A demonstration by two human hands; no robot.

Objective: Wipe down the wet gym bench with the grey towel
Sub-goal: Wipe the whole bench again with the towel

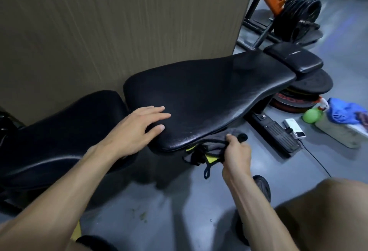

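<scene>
Head view: left hand (pixel 137 129) flat near bench (pixel 209 95) edge; right hand (pixel 237 153) grips grey towel (pixel 215 148).

black bench pad (pixel 209 91), left hand (pixel 137 129) resting on it

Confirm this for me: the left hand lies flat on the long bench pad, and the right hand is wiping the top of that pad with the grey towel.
Not quite. In the head view the right hand holds the grey towel below the near edge of the long bench pad, not on its top. The left hand does lie flat on that pad.
</scene>
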